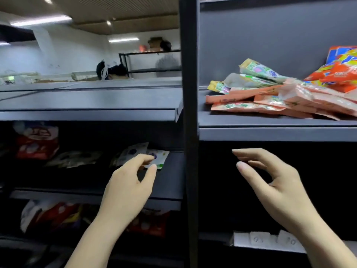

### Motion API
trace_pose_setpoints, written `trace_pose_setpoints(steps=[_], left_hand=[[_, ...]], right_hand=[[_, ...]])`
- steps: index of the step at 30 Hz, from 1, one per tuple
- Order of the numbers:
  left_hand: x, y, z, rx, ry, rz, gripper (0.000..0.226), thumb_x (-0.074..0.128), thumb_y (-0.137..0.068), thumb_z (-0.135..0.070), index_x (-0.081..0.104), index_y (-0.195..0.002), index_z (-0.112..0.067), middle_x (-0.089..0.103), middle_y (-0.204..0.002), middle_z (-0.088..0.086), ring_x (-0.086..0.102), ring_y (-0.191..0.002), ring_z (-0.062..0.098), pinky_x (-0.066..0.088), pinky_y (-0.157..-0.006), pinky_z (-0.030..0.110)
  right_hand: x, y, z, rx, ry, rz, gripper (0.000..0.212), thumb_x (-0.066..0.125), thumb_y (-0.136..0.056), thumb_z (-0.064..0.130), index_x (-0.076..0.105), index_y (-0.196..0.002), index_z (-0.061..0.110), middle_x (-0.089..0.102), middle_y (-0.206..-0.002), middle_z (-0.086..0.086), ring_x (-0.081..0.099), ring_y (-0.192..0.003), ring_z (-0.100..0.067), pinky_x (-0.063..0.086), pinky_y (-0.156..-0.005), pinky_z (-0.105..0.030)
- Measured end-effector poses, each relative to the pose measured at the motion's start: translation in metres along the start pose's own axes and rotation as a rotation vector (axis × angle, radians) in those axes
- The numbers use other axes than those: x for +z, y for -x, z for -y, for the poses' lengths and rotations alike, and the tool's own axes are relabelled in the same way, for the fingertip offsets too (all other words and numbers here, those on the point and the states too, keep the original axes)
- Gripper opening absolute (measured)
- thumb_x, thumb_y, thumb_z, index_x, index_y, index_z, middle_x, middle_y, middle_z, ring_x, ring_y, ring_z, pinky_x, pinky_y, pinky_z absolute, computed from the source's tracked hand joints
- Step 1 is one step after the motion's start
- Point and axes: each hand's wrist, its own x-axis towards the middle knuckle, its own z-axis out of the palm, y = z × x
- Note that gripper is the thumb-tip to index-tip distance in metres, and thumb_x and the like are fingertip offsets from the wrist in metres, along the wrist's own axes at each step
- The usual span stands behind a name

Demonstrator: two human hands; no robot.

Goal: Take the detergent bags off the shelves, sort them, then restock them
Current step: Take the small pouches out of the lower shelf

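Note:
On the dark middle-left shelf [170,182] lies a white and purple detergent bag [135,149]. My left hand [129,188] reaches in and pinches the bag's near edge between fingers and thumb. Further left on that shelf are more pale bags [73,158] and a red and white bag [36,144]. My right hand [274,182] hovers open, holding nothing, in front of the dark right-hand compartment. Above it, the upper-right shelf [270,133] holds a loose pile of pink bags [270,105], green and yellow bags [258,74] and orange bags [336,72].
A black upright post [190,132] divides the two shelf bays. The lower-left shelf holds red and white bags [58,213]. White packets [266,241] sit at the lower right. Beyond the bare upper-left shelf [87,113], two people are in the room.

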Motion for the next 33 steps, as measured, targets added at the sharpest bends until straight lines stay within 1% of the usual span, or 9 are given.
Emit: trace_pose_setpoints(steps=[5,10,14,17,20,22,27,29,33], left_hand=[[-0.038,0.005,0.072,-0.095,-0.09,0.106,0.024,0.05,-0.092,-0.038,0.058,-0.115,-0.035,0.062,-0.094,-0.021,0.051,-0.049,0.005,0.052,-0.067,0.03],[-0.068,0.005,0.135,-0.142,-0.167,0.193,0.028,0.048,-0.095,-0.039,0.054,-0.121,-0.032,0.06,-0.112,-0.018,0.053,-0.063,0.0,0.048,-0.073,0.027],[-0.078,-0.004,0.174,-0.166,-0.232,0.239,0.032,0.046,-0.096,-0.038,0.05,-0.127,-0.029,0.059,-0.102,-0.014,0.049,-0.055,0.004,0.046,-0.071,0.03],[-0.078,-0.02,0.195,-0.171,-0.276,0.272,0.034,0.044,-0.097,-0.037,0.047,-0.129,-0.028,0.056,-0.122,-0.013,0.053,-0.074,0.009,0.049,-0.086,0.035],[-0.073,-0.039,0.21,-0.163,-0.305,0.284,0.036,0.043,-0.097,-0.036,0.047,-0.132,-0.025,0.052,-0.131,-0.009,0.057,-0.102,0.013,0.045,-0.094,0.035],[-0.068,-0.052,0.218,-0.148,-0.321,0.292,0.037,0.042,-0.098,-0.036,0.046,-0.133,-0.024,0.052,-0.132,-0.007,0.055,-0.111,0.015,0.044,-0.094,0.034],[-0.045,-0.093,0.244,-0.161,-0.313,0.369,0.04,0.043,-0.097,-0.036,0.045,-0.135,-0.021,0.051,-0.132,0.001,0.052,-0.116,0.023,0.044,-0.093,0.037],[-0.034,-0.109,0.256,-0.171,-0.3,0.392,0.041,0.045,-0.096,-0.035,0.045,-0.136,-0.022,0.051,-0.132,0.004,0.052,-0.116,0.025,0.045,-0.093,0.038],[-0.009,-0.134,0.28,-0.18,-0.286,0.432,0.044,0.047,-0.095,-0.037,0.043,-0.138,-0.025,0.053,-0.132,0.006,0.053,-0.116,0.028,0.046,-0.091,0.035]], right_hand=[[0.075,0.024,0.013,0.107,-0.006,0.048,0.024,0.063,-0.087,0.021,0.067,-0.105,0.036,0.065,-0.105,0.028,0.059,-0.103,0.007,0.042,-0.089,-0.008],[0.142,0.035,0.018,0.194,0.02,0.11,0.023,0.062,-0.088,0.024,0.066,-0.106,0.038,0.065,-0.101,0.02,0.06,-0.098,0.0,0.045,-0.082,-0.012],[0.189,0.033,0.011,0.243,0.072,0.186,0.023,0.061,-0.089,0.027,0.061,-0.107,0.042,0.064,-0.103,0.023,0.057,-0.103,0.005,0.045,-0.086,-0.013],[0.217,0.024,0.002,0.289,0.119,0.257,0.023,0.057,-0.092,0.029,0.057,-0.11,0.042,0.06,-0.11,0.025,0.053,-0.107,0.01,0.039,-0.082,-0.003],[0.239,0.011,-0.01,0.32,0.173,0.31,0.024,0.055,-0.093,0.031,0.057,-0.116,0.036,0.058,-0.114,0.024,0.052,-0.109,0.007,0.04,-0.088,-0.012],[0.252,0.0,-0.019,0.333,0.2,0.33,0.026,0.055,-0.093,0.03,0.058,-0.118,0.032,0.059,-0.114,0.019,0.053,-0.11,0.002,0.041,-0.09,-0.018],[0.282,-0.026,-0.044,0.383,0.244,0.39,0.03,0.058,-0.092,0.027,0.059,-0.121,0.02,0.06,-0.119,0.006,0.054,-0.115,-0.01,0.039,-0.094,-0.021],[0.29,-0.037,-0.053,0.445,0.265,0.426,0.034,0.058,-0.092,0.029,0.057,-0.125,0.019,0.058,-0.124,0.005,0.052,-0.119,-0.012,0.039,-0.098,-0.024],[0.304,-0.057,-0.079,0.492,0.294,0.485,0.032,0.057,-0.092,0.028,0.06,-0.123,0.02,0.059,-0.126,0.005,0.053,-0.119,-0.012,0.04,-0.096,-0.022]])
